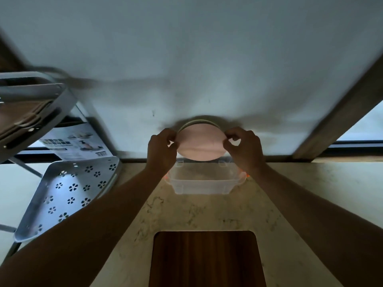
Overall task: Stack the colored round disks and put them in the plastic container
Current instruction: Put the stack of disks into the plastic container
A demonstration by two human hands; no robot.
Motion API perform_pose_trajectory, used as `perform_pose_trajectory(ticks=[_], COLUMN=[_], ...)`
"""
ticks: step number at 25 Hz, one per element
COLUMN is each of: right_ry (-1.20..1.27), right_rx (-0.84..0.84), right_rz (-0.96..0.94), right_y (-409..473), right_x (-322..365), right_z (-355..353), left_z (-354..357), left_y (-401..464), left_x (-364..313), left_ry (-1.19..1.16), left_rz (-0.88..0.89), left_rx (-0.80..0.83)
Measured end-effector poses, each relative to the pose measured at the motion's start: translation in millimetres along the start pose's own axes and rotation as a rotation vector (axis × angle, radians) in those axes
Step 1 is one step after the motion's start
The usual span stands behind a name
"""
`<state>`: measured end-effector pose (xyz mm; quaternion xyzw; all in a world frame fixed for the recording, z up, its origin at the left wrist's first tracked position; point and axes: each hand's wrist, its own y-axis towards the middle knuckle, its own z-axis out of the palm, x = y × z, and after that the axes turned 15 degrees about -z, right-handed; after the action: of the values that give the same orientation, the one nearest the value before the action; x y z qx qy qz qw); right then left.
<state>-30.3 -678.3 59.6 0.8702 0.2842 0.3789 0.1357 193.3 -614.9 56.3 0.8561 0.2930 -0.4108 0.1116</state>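
Head view: stack of round disks (200, 145) — pink face toward the camera, paler rims behind — pinched at its left edge by the left hand (162, 151) and at its right edge by the right hand (243, 149), raised against the wall. Directly below, clear plastic container (204, 186) on the marble counter (207, 214) — apart from the stack; perforated metal shelf (68, 191) at left.

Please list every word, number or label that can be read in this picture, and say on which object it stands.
None can be read.
White printed cardboard box behind the perforated grey metal tray: text blocks and barcode, too blurred to read.
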Motion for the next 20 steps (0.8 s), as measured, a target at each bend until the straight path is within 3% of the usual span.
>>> perform_pose_trajectory(ticks=[8,13,20], right_ry=[-0.083,-0.175,-0.251], right_rx=[-0.054,0.0,0.019], right_rz=[0.087,0.093,0.104], right_y=[-3.7,-6.0,-6.6], right_x=[-21.9,-20.2,-21.9], right_z=[21.4,24.7,25.3], left_z=[18.6,23.7,26.3], left_y=[-3.1,-2.6,0.6], left_x=[6.1,10.2,13.3], left_ry=[0.066,0.199,0.197], left_rz=[0.06,0.109,0.103], left_rx=[-0.08,-0.145,-0.144])
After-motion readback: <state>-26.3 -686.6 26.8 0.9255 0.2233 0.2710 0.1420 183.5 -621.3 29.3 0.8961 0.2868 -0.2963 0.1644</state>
